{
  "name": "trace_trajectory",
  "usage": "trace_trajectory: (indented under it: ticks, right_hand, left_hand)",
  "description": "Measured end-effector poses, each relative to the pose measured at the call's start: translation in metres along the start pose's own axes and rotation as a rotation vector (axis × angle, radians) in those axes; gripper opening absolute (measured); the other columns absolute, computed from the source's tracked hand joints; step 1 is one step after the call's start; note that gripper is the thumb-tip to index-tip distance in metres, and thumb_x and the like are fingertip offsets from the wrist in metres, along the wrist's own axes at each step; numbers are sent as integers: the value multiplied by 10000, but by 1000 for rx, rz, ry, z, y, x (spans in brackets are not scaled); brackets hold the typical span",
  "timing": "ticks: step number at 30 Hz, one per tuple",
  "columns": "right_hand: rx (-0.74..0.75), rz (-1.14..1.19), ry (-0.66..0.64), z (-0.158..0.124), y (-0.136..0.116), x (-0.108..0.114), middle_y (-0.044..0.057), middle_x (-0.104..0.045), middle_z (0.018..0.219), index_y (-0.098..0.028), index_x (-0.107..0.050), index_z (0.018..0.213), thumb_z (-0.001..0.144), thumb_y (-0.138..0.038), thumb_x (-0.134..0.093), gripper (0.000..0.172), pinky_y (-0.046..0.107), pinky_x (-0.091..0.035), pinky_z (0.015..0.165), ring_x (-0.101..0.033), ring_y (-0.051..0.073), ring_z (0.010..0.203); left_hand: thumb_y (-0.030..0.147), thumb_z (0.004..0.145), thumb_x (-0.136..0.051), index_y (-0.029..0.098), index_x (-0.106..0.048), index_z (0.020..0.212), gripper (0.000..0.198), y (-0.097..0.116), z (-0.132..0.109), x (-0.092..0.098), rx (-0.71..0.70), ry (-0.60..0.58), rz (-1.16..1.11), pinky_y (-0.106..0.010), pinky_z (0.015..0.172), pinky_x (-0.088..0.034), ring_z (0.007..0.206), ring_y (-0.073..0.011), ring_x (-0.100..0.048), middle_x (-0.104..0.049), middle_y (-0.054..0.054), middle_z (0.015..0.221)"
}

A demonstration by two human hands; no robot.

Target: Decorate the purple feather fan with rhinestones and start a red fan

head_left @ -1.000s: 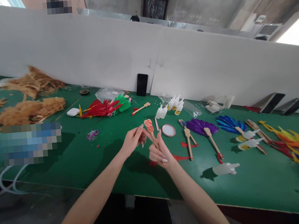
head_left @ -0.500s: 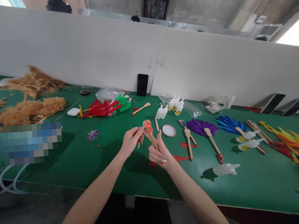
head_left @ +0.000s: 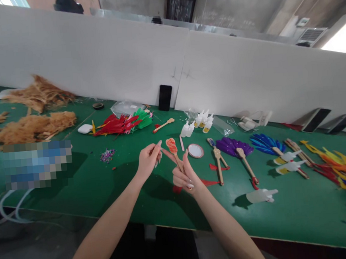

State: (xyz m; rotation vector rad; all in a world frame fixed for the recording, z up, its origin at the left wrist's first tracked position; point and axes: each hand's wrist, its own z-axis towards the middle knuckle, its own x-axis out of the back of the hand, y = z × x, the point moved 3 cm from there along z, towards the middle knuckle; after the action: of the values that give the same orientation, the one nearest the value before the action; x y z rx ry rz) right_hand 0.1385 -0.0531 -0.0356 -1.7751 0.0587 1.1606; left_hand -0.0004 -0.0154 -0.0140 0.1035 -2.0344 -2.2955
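Note:
My right hand (head_left: 184, 175) is closed around the handle of a wooden fan stick (head_left: 172, 147), holding it upright. The stick's paddle head is coated red-orange. My left hand (head_left: 148, 159) hovers just left of that head, its fingertips pinched together with long nails; what they pinch, if anything, I cannot make out. Both hands are above the green table (head_left: 105, 186), near its front edge. A red tassel (head_left: 208, 181) lies on the table beside my right wrist.
Red and green feathers (head_left: 121, 123) lie at the back left, glue bottles (head_left: 202, 121) and a round lid (head_left: 195, 150) beyond my hands. Purple (head_left: 231, 145) and blue (head_left: 264, 142) feather fans, another bottle (head_left: 259, 195) and loose feathers (head_left: 340, 164) sit right. Straw-coloured piles (head_left: 32, 126) lie left.
My left hand has drawn back a little to the left, away from the stick's red head. The right hand and the stick have stayed in place.

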Motion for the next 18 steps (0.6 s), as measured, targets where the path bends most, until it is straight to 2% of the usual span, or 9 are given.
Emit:
trace_trajectory:
  ticks: [7, 13, 18]
  right_hand:
    - [-7, -25, 36, -1, -3, -1, -157, -238, 297, -197, -370, 1434, 845, -734, -284, 802, 167, -116, 325, -61, 47, 240]
    - [26, 21, -21, -2, -5, -4, -156, -256, 306, -216, -398, 1419, 866, -700, -311, 740, 170, -126, 314, -51, 47, 243]
    - [16, 20, -25, -1, 0, -4, -155, -264, 308, -241, -409, 1412, 880, -687, -305, 702, 163, -127, 317, -62, 43, 243]
  left_hand:
    - [502, 848, -542, 181, -435, 547, 452, 3, 6, 12, -65, 147, 64, -186, 363, -281, 359, -49, -369, -411, 59, 433]
    - [517, 855, -508, 181, -430, 487, 505, 5, 0, 3, -92, 3, 244, -206, 408, -296, 380, -65, -372, -418, 44, 412]
    - [503, 829, -555, 181, -459, 484, 482, -1, -5, -7, -66, -21, 219, -205, 406, -306, 350, -65, -376, -415, 53, 376]
